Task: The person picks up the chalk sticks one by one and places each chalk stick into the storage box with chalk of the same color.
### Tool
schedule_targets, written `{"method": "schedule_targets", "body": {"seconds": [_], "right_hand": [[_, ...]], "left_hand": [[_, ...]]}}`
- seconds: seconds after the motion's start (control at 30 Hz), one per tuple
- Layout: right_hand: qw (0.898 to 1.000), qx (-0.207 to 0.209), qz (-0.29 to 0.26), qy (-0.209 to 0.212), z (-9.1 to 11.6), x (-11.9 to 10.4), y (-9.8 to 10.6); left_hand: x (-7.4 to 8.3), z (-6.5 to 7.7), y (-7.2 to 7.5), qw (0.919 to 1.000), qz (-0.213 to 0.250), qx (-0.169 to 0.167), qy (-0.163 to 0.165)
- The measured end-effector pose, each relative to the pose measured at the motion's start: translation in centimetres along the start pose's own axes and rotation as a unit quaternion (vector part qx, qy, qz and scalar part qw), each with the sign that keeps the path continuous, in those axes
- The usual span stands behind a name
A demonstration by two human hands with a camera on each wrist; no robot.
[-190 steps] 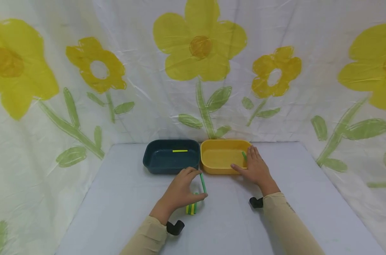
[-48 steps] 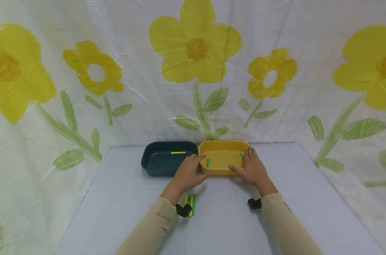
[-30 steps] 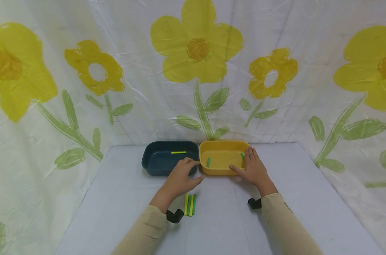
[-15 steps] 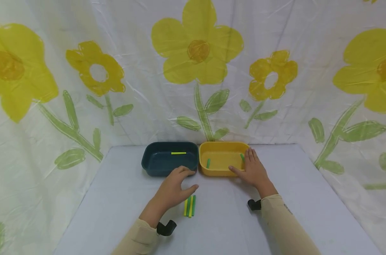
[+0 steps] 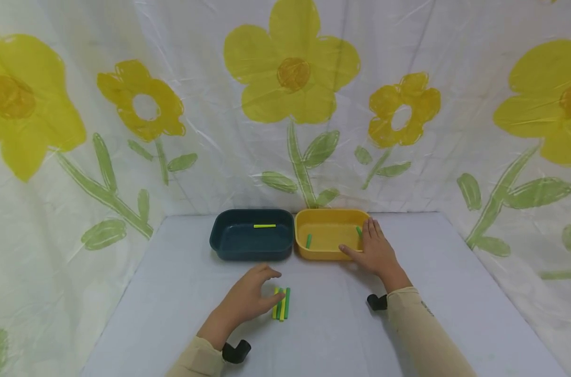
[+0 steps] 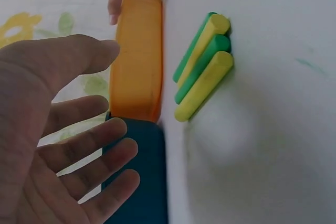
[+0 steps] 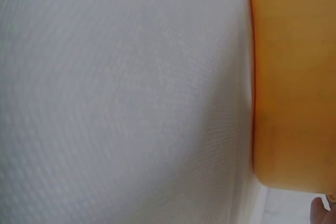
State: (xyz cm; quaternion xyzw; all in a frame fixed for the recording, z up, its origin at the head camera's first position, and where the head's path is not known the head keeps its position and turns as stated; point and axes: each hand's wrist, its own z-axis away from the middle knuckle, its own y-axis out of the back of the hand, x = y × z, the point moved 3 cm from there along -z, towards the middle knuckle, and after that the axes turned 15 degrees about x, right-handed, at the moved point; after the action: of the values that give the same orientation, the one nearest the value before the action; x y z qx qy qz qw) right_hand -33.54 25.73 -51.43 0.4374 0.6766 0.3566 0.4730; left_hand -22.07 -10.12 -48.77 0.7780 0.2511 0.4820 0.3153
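Observation:
My left hand (image 5: pixel 245 298) hovers beside a row of chalk-like sticks (image 5: pixel 286 303), two green and two yellow, on the white cloth. In the left wrist view its fingers (image 6: pixel 113 137) are spread, holding nothing, and the sticks (image 6: pixel 202 66) lie side by side, beyond the fingertips. My right hand (image 5: pixel 379 255) rests on the right end of the yellow tray (image 5: pixel 330 255), fingers straight along the side and thumb at the front rim. Inside that tray are two green sticks, one at the left (image 5: pixel 308 241) and one partly hidden by the right hand.
A dark teal tray (image 5: pixel 252 255) stands left of the yellow one, with one yellow stick (image 5: pixel 264 226) in it. Behind both trays hangs a flower-printed curtain (image 5: pixel 210 157). Black wrist cameras (image 5: pixel 236 352) sit under both wrists.
The green stick my left hand pinched earlier now lies in the yellow tray's left part. The left hand has come back from the tray toward the stick row. My right hand stays in place.

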Motion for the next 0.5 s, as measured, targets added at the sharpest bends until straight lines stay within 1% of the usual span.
{"method": "schedule_targets", "body": {"seconds": [0.27,0.37,0.5], "right_hand": [[1.000,-0.005,-0.003,-0.005,-0.1,-0.1,0.1],[1.000,-0.006,-0.003,-0.007,-0.1,-0.1,0.1],[1.000,-0.002,-0.002,-0.006,-0.1,-0.1,0.0]], "left_hand": [[-0.9,0.5,-0.5,0.9973,-0.013,-0.071,0.011],[-1.3,0.6,-0.8,0.9960,-0.018,-0.087,0.009],[-1.7,0.9,-1.3,0.9946,-0.025,-0.100,0.009]]}}
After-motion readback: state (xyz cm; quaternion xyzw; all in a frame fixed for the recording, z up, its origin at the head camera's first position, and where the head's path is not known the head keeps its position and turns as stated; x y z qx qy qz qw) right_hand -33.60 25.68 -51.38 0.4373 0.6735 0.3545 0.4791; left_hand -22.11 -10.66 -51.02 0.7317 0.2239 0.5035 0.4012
